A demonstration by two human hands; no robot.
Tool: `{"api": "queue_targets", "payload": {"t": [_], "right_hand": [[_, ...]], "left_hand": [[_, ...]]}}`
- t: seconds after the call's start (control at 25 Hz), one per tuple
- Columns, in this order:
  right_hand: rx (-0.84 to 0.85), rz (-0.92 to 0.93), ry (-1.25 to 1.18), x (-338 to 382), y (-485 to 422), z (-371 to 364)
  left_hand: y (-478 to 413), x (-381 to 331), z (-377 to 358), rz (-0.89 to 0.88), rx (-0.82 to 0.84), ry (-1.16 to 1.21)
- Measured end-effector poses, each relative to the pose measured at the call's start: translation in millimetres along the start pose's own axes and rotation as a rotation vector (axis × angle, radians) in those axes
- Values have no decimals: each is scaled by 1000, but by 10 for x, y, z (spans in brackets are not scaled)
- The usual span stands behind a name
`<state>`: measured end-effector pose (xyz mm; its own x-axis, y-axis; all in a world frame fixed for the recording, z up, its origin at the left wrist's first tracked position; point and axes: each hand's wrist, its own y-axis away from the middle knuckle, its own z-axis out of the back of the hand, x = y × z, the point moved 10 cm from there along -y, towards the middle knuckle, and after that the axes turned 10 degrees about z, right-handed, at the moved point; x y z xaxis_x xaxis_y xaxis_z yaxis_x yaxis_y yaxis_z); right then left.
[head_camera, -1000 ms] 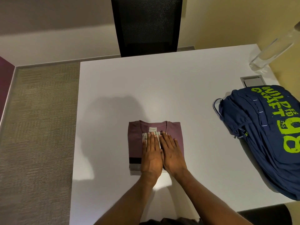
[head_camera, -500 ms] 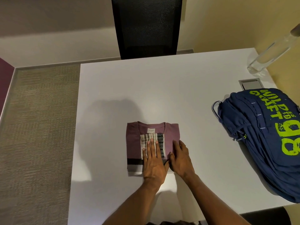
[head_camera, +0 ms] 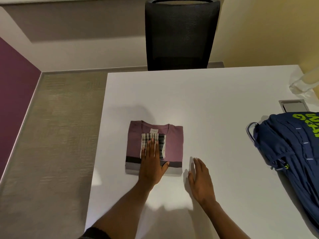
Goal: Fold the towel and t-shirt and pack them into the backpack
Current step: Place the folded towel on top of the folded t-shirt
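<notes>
A folded mauve cotton t-shirt (head_camera: 173,145) lies a little left of centre in the frame, on a white rectangular surface (head_camera: 215,100). Its collar and small white label face the far edge, and a dark band and a grey band run along the near edge. A folded towel (head_camera: 161,144), cream with black stripes and partly grey, lies on the middle of the shirt just below the collar.

The person's left hand (head_camera: 151,163) lies flat on both. Its 4 fingers are straight and close together over the towel, the palm rests on the shirt's banded edge, and the thumb is spread to the right. It presses down and grips nothing.

The right hand (head_camera: 201,180) is open over bare surface just to the right of the shirt, apart from the cloth. Its fingers are straight and it holds nothing. A shadow falls beside it, but whether it touches the surface cannot be told.

A navy blue fabric backpack (head_camera: 284,152) with lime green lettering lies at the right edge of the frame, well apart from the shirt, with its carry loop pointing left.

Just above the backpack, a grey metal cable hatch (head_camera: 291,106) is set into the surface. Above that, a clear plastic bottle (head_camera: 300,83) appears blurred in the upper right. A black mesh office chair (head_camera: 179,35) stands behind the far edge at the top centre. Grey-beige carpet (head_camera: 51,135) fills the left side of the frame, below a purple wall (head_camera: 15,92).
</notes>
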<state>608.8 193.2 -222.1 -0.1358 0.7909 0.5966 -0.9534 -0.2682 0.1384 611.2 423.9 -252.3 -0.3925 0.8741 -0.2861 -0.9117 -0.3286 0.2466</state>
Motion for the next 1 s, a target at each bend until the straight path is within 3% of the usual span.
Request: {"api": "queue_targets", "payload": {"t": [0.12, 0.24, 0.52, 0.72, 1.0], "right_hand": [[-53, 161, 128, 236, 26, -38], [58, 270, 235, 310, 83, -292], [316, 153, 269, 152, 294, -734], [307, 143, 370, 89, 303, -821], [322, 128, 314, 108, 322, -822]], "left_hand": [[-271, 319, 167, -14, -33, 20], [-555, 657, 334, 31, -44, 17], [-1184, 1243, 622, 72, -51, 22], [-1467, 1439, 758, 50, -69, 24], [-1395, 1439, 769, 84, -113, -14]]}}
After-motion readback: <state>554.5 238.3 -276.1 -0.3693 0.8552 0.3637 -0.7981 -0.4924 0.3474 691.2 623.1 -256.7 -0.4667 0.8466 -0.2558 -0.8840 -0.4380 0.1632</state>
